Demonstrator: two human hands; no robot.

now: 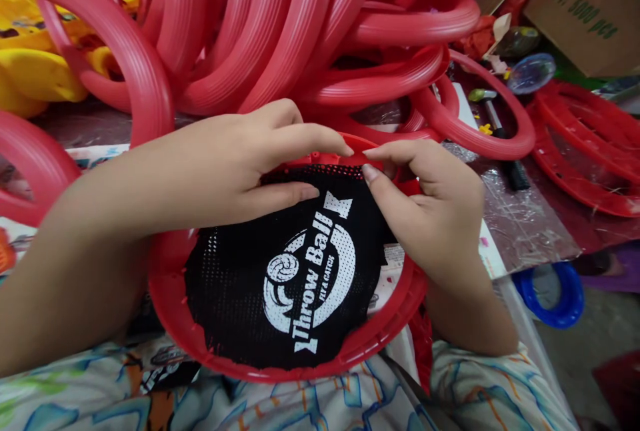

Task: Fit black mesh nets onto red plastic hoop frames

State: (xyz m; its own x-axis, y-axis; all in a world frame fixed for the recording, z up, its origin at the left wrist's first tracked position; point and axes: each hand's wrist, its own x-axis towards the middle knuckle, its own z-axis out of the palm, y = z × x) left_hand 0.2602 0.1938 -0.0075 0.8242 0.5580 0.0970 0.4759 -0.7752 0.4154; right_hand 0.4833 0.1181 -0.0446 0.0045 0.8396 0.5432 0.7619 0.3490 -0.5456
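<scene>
A round red plastic ring [167,291] lies in front of me, close to my lap. Across its inside stretches a black mesh sheet [235,284] printed in white with "Throw Ball", its edge loose from the ring at the right. My left hand [250,164] reaches over the far left side, index finger stretched along the far rim and thumb apart from it over the mesh; its other fingers are partly hidden. At the far right of the rim, my right hand [425,197] pinches the mesh's edge between thumb and index finger.
Many red ribbed rings [270,24] are heaped behind the hands. Yellow plastic parts [40,74] lie at the left. On the right are a hammer-like tool [505,134], stacked red rings [580,151], a cardboard box [590,11] and, lower down, a blue ring [575,297].
</scene>
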